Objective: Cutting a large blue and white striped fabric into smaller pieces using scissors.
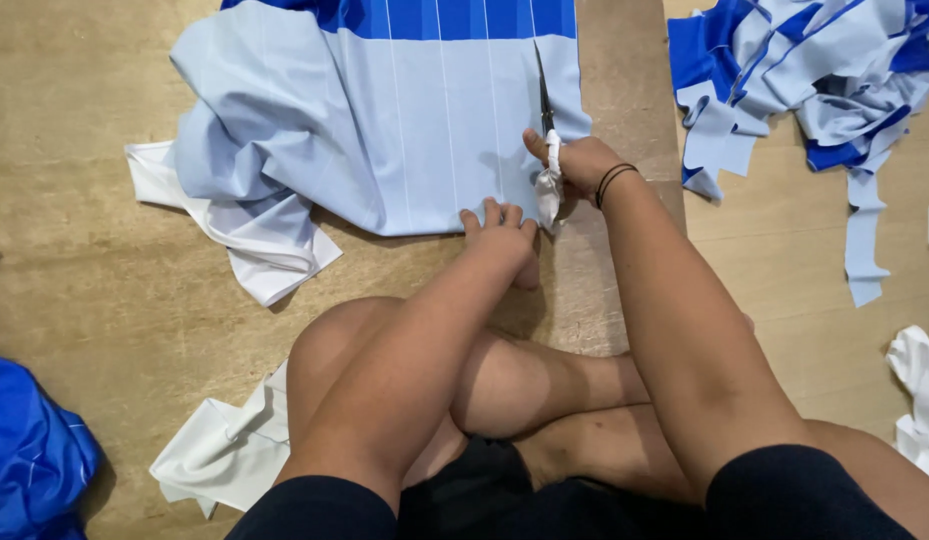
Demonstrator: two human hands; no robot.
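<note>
While left hand (499, 232) pins fabric (404, 130) hem flat-fingered, right hand (574, 165) grips scissors (542, 95) near edge.

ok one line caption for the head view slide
Seated on the floor, right hand cuts pale blue striped fabric with scissors while left hand presses it flat.

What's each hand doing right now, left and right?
Left hand: open, pressed flat on the light blue fabric.
Right hand: closed around scissors, blade on the fabric.

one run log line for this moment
right hand: holds scissors, blades into light blue striped fabric | left hand: presses fabric edge flat | surface: wooden floor | nearby: blue fabric scraps
</note>
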